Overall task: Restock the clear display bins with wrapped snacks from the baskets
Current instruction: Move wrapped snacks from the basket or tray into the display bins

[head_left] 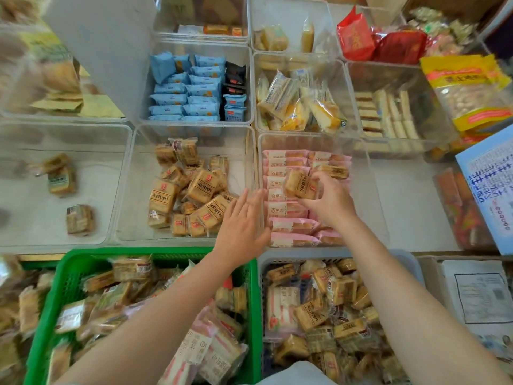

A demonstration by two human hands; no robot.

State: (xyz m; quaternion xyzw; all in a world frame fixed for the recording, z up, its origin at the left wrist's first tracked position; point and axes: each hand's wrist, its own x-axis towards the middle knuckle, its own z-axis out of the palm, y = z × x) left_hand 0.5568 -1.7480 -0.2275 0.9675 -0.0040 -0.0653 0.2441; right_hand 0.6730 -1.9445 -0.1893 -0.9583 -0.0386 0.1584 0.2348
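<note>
R hand [330, 202] reaches fwd over the clear plastic bin of pink-wrapped snack packs [358, 151], palm down, fingers curled, pinching a tan clear-wrapped biscuit pack with dark lettering [299, 184] between thumb and fingertips. That pack sits tilted just above the pink rows, approx. mid-bin. A second tan pack [334, 171] lies just beyond the R fingers on top of the pink packs; can't tell if the fingers touch it.

L hand [244, 222] is flat, fingers straight and close together, pointing away from the body, holding nothing. It hovers over the shared edge between the pink bin and the clear plastic bin of loose tan biscuit packs [130, 173] to its left; contact w/ the rim can't be made out.

Both forearms are bare and extend from the bottom of the frame, L arm crossing the green plastic lattice basket [249, 262], R arm crossing the grey plastic lattice basket [410, 262]. Both baskets hold mixed tan and pink packs, partly hidden by the arms.

Basket bottoms are cut off at the lower edge. Far-left bins are blurred; lettering on most wrappers unreadable. The L hand covers some pink packs at the bin's near-left corner.
</note>
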